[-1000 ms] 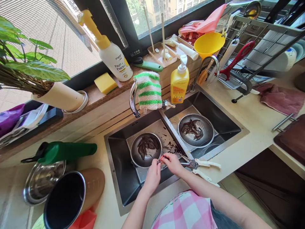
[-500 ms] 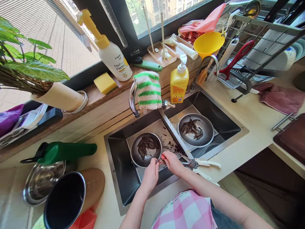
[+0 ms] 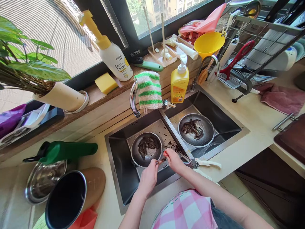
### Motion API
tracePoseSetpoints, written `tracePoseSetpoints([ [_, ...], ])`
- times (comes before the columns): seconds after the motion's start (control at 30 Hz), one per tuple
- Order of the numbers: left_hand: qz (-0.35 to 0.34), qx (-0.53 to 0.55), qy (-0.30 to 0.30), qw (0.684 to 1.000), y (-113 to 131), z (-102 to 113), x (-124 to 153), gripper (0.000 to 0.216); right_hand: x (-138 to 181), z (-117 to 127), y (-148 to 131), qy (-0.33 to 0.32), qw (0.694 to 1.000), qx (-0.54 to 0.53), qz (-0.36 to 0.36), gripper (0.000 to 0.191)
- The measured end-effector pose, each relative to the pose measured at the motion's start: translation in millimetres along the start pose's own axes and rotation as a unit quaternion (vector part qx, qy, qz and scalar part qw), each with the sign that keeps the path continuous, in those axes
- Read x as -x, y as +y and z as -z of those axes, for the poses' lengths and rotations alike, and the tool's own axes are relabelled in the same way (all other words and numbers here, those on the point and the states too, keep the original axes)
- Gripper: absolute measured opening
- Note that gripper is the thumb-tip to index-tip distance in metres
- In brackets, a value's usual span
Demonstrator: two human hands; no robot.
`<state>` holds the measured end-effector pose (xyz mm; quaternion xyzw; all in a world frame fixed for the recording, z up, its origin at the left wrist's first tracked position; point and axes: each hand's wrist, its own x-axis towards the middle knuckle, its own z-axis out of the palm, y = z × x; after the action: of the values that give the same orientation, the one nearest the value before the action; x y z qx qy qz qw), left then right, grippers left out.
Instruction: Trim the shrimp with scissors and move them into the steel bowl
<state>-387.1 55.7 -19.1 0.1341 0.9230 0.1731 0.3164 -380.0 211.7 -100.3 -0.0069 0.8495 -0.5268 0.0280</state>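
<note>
Over the front of the left sink basin, my left hand pinches a small brownish shrimp by one end. Close to its other end, my right hand is closed, with a small red thing at its fingertips that I cannot make out. Just beyond my hands, a round mesh strainer in the left basin holds several dark shrimp. A second strainer with dark shrimp sits in the right basin. White-handled shears lie across the sink's front edge, beside my right wrist.
Dark scraps litter the left basin floor. A tap draped with a striped cloth reaches over the sink. A yellow soap bottle stands behind it. Left are a dark-lined pot and a green bottle; a dish rack stands right.
My right hand has drawn slightly to the right and up, away from my left hand. More of the shrimp now shows between them. The strainers and shears stay in place.
</note>
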Motion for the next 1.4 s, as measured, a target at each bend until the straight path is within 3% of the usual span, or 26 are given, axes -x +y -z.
tracePoseSetpoints([
  [0.3,-0.018,-0.038,0.043,0.998,-8,1,5,0.023,-1,-1,-2,0.000,1.000,-0.001,0.007,0.014],
  [0.5,-0.017,-0.040,0.087,0.995,-20,3,11,0.024,-12,7,7,0.018,0.998,0.046,-0.025,0.015],
  [0.63,-0.008,-0.011,0.122,0.992,-32,8,18,0.024,-27,32,-13,0.043,0.997,0.056,0.003,0.015],
  [0.77,-0.041,0.033,0.180,0.982,-44,7,22,0.023,-39,47,-39,0.080,0.992,0.072,0.062,0.016],
  [0.97,-0.069,0.079,0.235,0.966,-49,-3,19,0.022,-51,24,-24,-0.041,0.970,0.240,-0.004,0.020],
  [1.2,-0.039,0.123,0.233,0.964,-44,-10,13,0.026,-22,31,-35,-0.117,0.979,0.146,0.083,0.025],
  [1.4,-0.050,0.156,0.219,0.962,-40,-17,9,0.025,-5,25,-44,-0.104,0.978,0.152,0.097,0.007],
])
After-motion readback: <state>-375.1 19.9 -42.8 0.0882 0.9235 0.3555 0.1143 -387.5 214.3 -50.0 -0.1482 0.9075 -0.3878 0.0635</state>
